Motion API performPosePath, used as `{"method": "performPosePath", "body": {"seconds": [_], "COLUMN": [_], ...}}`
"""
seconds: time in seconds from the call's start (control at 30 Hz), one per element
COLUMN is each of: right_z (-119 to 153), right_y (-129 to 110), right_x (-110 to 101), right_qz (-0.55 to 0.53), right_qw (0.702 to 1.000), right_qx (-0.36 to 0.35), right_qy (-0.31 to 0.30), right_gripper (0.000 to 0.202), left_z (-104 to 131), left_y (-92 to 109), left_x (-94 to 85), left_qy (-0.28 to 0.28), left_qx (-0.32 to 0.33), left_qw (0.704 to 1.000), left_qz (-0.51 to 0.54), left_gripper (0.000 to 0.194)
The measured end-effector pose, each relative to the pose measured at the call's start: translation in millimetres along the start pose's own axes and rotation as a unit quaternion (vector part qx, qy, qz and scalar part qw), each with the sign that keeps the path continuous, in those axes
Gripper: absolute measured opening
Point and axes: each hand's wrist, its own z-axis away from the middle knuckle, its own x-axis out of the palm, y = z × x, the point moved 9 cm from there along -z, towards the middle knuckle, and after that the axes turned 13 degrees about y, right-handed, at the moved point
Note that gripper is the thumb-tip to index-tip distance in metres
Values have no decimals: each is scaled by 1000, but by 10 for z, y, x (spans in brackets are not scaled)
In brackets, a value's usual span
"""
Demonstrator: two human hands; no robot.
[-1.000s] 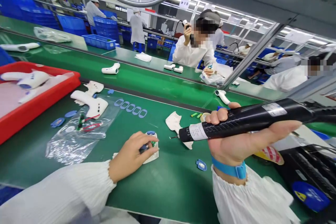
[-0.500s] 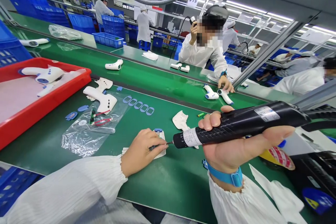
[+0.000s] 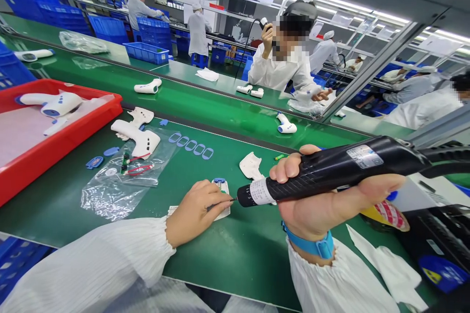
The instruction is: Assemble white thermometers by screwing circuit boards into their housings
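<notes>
White casing (image 3: 223, 213) partly under left hand (image 3: 194, 212) pinching bit (image 3: 233, 199); screwdriver (image 3: 326, 170) clasped in right hand (image 3: 319, 209), three o'clock; bag (image 3: 123, 186), ten o'clock.

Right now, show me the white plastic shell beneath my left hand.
The frontmost white plastic shell, partly covered by your left hand; the others lie farther back.

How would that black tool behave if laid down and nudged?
The black tool would probably roll a little, its barrel looking rounded. Its thick cord might check that. It looks hard-shelled, so bending seems unlikely.
</notes>
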Motion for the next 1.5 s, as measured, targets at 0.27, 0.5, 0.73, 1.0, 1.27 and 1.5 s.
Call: {"method": "performPosePath", "body": {"seconds": [0.27,0.5,0.73,1.0,1.27,1.5], "right_z": [104,235,298,313,473,490], "right_y": [11,269,477,558,687,735], "right_x": [132,231,252,285,498,528], "right_qz": [11,21,17,28,9,11], "right_qw": [998,994,990,989,970,963], "right_qx": [-30,-10,10,8,40,44], "right_qy": [-50,-110,-137,-147,-240,-265], "right_gripper": [62,60,53,56,54,54], "left_z": [43,94,89,91,88,105], "left_y": [-200,-366,-362,-352,-363,-393], "left_x": [-90,-57,-72,-79,-106,-90], "left_qy": [-17,-7,0,4,31,34], "left_qx": [-107,-215,-216,-211,-224,-240], "left_qw": [993,970,969,969,959,952], "left_qz": [56,117,120,127,170,186], "left_gripper": [15,8,8,9,8,6]}}
